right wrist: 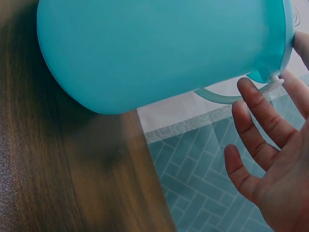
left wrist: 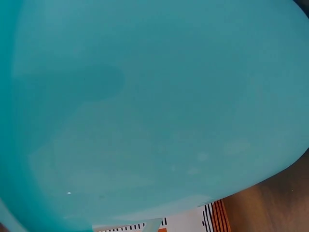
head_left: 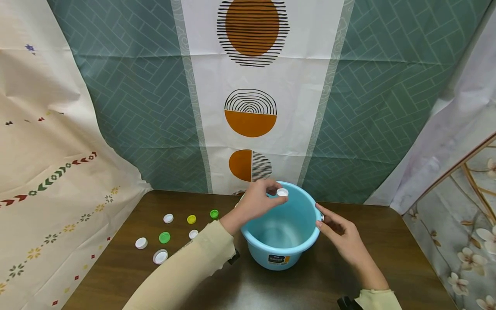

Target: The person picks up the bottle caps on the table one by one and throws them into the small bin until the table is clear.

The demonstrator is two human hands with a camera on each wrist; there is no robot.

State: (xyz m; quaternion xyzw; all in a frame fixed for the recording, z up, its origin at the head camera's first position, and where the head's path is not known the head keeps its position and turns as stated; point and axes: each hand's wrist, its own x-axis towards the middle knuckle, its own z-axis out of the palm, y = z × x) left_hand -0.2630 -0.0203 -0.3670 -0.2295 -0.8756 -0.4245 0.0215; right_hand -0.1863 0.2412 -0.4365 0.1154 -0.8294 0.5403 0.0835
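Cap, small, round and white, with a bright raised rim around a slightly greyer face, is held at the centre of the head view, just right of the middle. The left hand has its grip together on it, thumb and fingers pinching its edge over the far part of the bucket's mouth.

Below it stands the bucket, upright, light blue, smooth and faintly glossy, narrowing towards its base. A dark label with an orange patch marks its front; the lettering is too small to read. Its blue fills nearly all of the left wrist view. The right hand is clamped on the rim at the bucket's right side, by thumb and forefinger; the right wrist view shows the other fingers loosely apart beside a pale curved handle.

Across the brown surface, left of the bucket, lie seven more caps: four white, two green and one yellow, the white one lowest in the frame looking largest. Behind, a green patterned cloth has a white central band with orange and black circular designs.
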